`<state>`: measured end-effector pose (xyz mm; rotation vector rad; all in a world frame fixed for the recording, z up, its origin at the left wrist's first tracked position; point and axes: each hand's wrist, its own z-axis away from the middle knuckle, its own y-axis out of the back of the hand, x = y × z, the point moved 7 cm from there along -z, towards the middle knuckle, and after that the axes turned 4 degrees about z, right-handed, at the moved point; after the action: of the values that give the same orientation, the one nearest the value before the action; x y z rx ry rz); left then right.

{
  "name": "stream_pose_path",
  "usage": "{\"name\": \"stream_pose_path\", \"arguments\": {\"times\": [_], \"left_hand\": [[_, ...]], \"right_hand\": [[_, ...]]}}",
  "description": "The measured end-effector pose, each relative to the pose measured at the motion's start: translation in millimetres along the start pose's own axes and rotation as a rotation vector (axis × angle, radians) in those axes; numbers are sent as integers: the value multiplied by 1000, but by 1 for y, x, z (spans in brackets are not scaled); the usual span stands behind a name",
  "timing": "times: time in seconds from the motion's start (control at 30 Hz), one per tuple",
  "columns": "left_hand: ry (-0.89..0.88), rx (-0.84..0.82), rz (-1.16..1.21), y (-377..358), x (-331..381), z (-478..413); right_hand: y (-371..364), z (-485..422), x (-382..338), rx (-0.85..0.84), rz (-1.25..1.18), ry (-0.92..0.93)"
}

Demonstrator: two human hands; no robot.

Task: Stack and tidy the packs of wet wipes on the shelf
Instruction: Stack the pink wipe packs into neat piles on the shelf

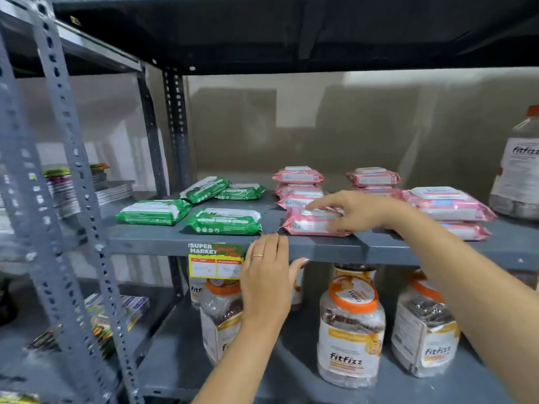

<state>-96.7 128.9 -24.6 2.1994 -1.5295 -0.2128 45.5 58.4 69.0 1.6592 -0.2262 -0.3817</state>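
Several green wet-wipe packs lie loose on the left of the grey shelf. Pink packs stand in stacks farther right: one at the back middle, one at the back right, and a larger pair at the right. My right hand rests on a pink pack at the shelf's front, fingers over its top and thumb at its near side. My left hand lies flat against the shelf's front edge, fingers together, holding nothing.
A price label hangs on the shelf's front edge by my left hand. Orange-lidded jars fill the shelf below. A big jar stands at the far right of the wipes shelf. A neighbouring rack with stacked booklets is on the left.
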Motion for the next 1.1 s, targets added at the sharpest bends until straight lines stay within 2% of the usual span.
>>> {"name": "stream_pose_path", "arguments": {"times": [0.23, 0.3, 0.4, 0.47, 0.6, 0.67, 0.77, 0.83, 1.03, 1.1], "left_hand": [[-90, 4, -42, -2, -5, -11], [-104, -3, -39, -3, -6, -12], [-100, -1, -24, -3, -7, -13], [-101, 12, -13, -2, -7, -13], [-117, 42, 11, 0, -9, -12], [-116, 48, 21, -1, -11, -11], [-105, 56, 24, -2, -11, -11], [-104, 63, 23, -2, -11, -11], [-103, 50, 18, 0, -10, -10], [-103, 48, 17, -1, -10, -10]], "right_hand": [[4, 0, -1, 67, 51, -168], [7, 3, 0, 84, -44, -184], [1, 14, 7, -5, -151, -238], [-2, 16, 10, -12, -118, -267], [0, 7, -1, 111, 47, -217], [-1, 6, 1, 103, -7, -212], [-5, 14, 14, -1, -238, -270], [-7, 17, 16, -45, -293, -247], [0, 7, 16, 64, -78, -224], [1, 8, 20, 48, -140, -228]]}}
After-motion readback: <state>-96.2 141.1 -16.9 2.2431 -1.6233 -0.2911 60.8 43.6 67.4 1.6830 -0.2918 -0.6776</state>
